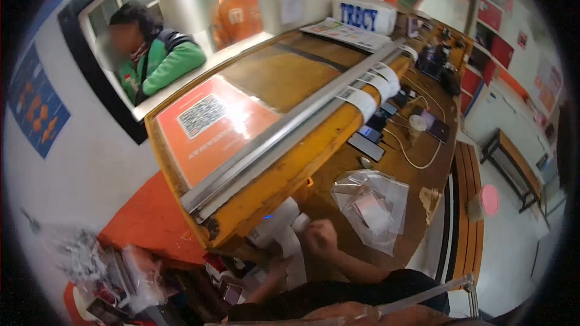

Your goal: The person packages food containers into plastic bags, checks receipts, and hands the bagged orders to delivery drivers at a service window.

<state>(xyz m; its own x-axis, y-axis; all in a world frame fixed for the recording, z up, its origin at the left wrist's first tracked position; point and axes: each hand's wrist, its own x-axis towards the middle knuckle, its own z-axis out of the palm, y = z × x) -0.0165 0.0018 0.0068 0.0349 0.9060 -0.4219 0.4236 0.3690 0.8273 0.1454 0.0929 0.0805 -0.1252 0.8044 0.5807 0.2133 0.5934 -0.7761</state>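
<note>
Under the raised counter sits a white device like a small printer (275, 222) with a blue light on it. A long white paper strip (294, 259) hangs down below it. My right hand (320, 237) is closed beside the device, its fingers curled right at a small white piece (300, 223); I cannot tell what it grips. Lower down, my left hand (277, 270) is blurred against the left edge of the paper strip, its fingers mostly hidden. To the right of my right hand lies a clear plastic bag (393, 217) with pinkish-white papers (371, 211) inside.
Phones (366, 147) and white cables (403, 154) lie along the desk. An orange QR sign (202, 115) covers the raised counter (272, 87). Two people, one in a green jacket (172, 63), are beyond the window. Clutter (121, 271) fills the lower left. A pink-lidded container (483, 203) stands right.
</note>
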